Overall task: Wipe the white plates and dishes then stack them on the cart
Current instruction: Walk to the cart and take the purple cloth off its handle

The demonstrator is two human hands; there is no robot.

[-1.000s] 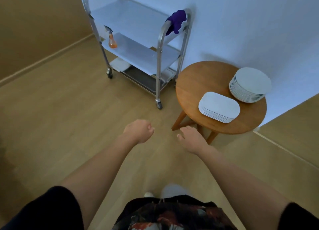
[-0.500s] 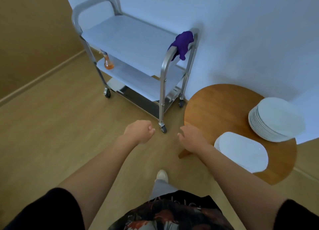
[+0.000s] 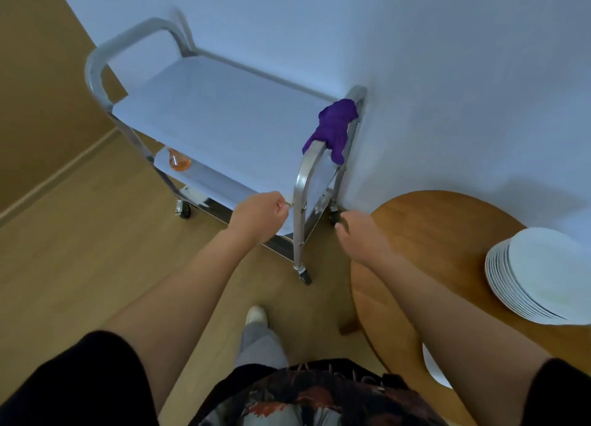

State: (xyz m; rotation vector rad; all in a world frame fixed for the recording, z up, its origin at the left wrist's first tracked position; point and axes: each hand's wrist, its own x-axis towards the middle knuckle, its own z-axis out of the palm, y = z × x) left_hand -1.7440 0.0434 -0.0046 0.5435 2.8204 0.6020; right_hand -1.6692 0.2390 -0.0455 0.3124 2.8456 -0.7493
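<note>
A steel three-shelf cart (image 3: 300,182) stands against the white wall, its top shelf bare. A purple cloth (image 3: 335,128) hangs over the cart's near right handle. On the round wooden table (image 3: 441,233) at the right sits a stack of round white plates (image 3: 537,275). A second stack of white oblong dishes (image 3: 436,366) is mostly hidden behind my right forearm. My left hand (image 3: 260,217) is curled into a loose fist, holding nothing, just in front of the cart's middle shelf. My right hand (image 3: 358,230) hangs relaxed by the table's left edge, empty.
An orange spray bottle (image 3: 179,161) stands on the cart's middle shelf. The cart sits on castor wheels (image 3: 305,277) on a wooden floor. A brown wall runs along the left. My foot in a white shoe (image 3: 256,315) is on the floor between cart and table.
I have stepped closer to the cart; it and the table now loom larger and lower in view. Both hands have risen toward the cart's near end, still empty.
</note>
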